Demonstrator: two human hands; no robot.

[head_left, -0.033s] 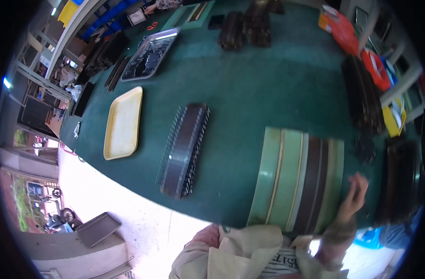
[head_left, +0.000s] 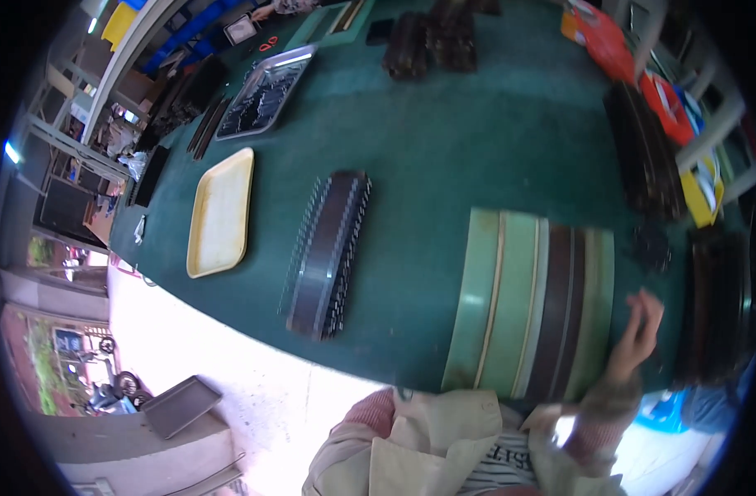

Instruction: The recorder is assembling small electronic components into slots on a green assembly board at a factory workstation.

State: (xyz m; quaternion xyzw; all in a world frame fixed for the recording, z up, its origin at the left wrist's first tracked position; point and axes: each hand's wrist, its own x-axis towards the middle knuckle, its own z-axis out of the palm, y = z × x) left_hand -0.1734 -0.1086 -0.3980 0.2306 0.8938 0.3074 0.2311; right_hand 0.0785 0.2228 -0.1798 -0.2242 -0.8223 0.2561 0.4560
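Right hand (head_left: 637, 333) raised at the near right edge of the green table (head_left: 477, 132), fingers loosely spread and apart, nothing gripped. It sits just beside the right end of a stack of long flat trays (head_left: 527, 306) (pale green ones, one dark brown strip among them), at or just off the edge; contact cannot be told because of blur. Pink knitted cuff on that wrist, beige sleeve below. Left hand not in view; only a beige sleeve and pink cuff show at the bottom middle.

The stack of trays lies near the front edge of the table, right of centre, long sides running near to far.

Left of the stack, well apart: a long dark rack (head_left: 328, 244) with rows of small pins or teeth along its sides, lying near to far. Further left, an empty yellow tray (head_left: 221, 211), close to the left table edge. Far left, a metal tray (head_left: 266, 91) holding dark small parts, with dark strips beside it. Far centre, two dark bundles (head_left: 432, 33). Along the right side, dark stacked strips (head_left: 642, 149) and red containers (head_left: 663, 99), a yellow one nearer. Right of the hand, another dark stack (head_left: 717, 298) (blurred, hard to tell what).

Off the table, lower left: a grey tray (head_left: 180, 405) on the pale floor.
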